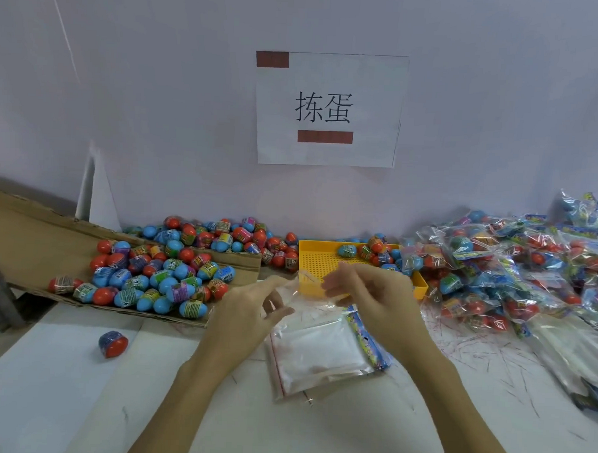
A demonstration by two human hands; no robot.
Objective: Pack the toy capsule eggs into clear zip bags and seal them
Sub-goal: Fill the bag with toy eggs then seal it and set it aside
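My left hand (249, 309) and my right hand (373, 294) are raised over the table and together pinch an empty clear zip bag (303, 288) by its top edge. Below them lies a stack of empty clear zip bags (314, 357) with red seal lines. Several red and blue capsule eggs (158, 278) are piled on a cardboard flap to the left. More eggs (228, 238) lie along the wall. One single egg (113, 343) lies alone on the white table at the left.
A yellow perforated tray (320, 261) with a few eggs sits behind my hands. A heap of filled bags (515, 270) covers the right side. A cardboard box flap (33, 238) slopes in from the left. A paper sign (330, 109) hangs on the wall.
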